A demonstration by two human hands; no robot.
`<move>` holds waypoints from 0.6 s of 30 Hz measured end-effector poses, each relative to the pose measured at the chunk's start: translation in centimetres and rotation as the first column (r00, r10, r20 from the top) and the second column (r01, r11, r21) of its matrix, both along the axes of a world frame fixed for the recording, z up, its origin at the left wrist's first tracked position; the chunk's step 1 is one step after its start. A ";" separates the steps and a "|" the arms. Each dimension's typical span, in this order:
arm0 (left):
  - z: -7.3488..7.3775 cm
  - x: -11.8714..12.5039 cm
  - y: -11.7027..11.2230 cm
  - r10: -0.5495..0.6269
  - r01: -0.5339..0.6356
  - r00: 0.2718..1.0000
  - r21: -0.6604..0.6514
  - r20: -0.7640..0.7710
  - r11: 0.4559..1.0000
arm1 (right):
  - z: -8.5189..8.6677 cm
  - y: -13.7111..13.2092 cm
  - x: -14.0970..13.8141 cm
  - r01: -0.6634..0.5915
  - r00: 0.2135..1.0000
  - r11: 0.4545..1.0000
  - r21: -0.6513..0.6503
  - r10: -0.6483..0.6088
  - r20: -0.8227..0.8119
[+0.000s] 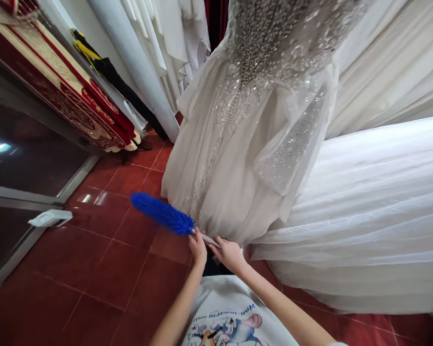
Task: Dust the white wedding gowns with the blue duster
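A blue fluffy duster points up and left over the red floor tiles, its pale handle running back toward me. My left hand grips the handle right behind the blue head. My right hand holds the handle further back, against the hem of a white sequinned gown that hangs in front of me. Both hands sit at the gown's lower edge.
A wide white tulle skirt fills the right side. More white dresses hang at the back. Red and gold garments hang on the left above a glass door frame. Red tiled floor lies open at lower left.
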State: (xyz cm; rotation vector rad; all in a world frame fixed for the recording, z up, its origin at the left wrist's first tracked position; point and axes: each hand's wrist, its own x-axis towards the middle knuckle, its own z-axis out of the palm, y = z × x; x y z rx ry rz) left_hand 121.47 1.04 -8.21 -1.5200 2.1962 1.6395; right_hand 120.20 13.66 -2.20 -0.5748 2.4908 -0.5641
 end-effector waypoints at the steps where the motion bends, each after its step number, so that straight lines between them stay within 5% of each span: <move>1: 1.8 -1.1 0.6 -0.043 0.042 0.995 -0.008 -0.089 0.999 | 0.9 1.0 0.1 0.074 0.995 0.995 -0.071 -0.078 -0.055; 3: 5.5 -3.2 2.6 -0.180 0.172 0.945 -0.053 -0.273 0.984 | 2.5 3.3 0.6 0.261 0.940 0.942 -0.212 -0.298 -0.166; 6: 10.4 -5.5 7.2 -0.422 0.399 0.778 -0.153 -0.466 0.904 | 4.4 6.7 1.5 0.498 0.753 0.788 -0.361 -0.600 -0.271; 9: 12.6 -6.1 11.4 -0.576 0.634 0.636 -0.077 -0.514 0.769 | 4.6 9.3 2.8 0.608 0.612 0.655 -0.448 -0.747 -0.261; 11: 12.0 -5.4 12.8 -0.644 0.724 0.591 -0.033 -0.487 0.689 | 3.5 10.4 3.9 0.638 0.602 0.633 -0.439 -0.765 -0.228; 13: 10.0 -4.0 13.1 -0.675 0.744 0.601 -0.009 -0.428 0.668 | 1.5 10.9 5.1 0.644 0.646 0.657 -0.393 -0.742 -0.182; 18: 2.4 -0.7 12.6 -0.551 0.615 0.779 0.190 -0.300 0.765 | -4.2 12.4 7.0 0.559 0.815 0.799 -0.221 -0.578 -0.031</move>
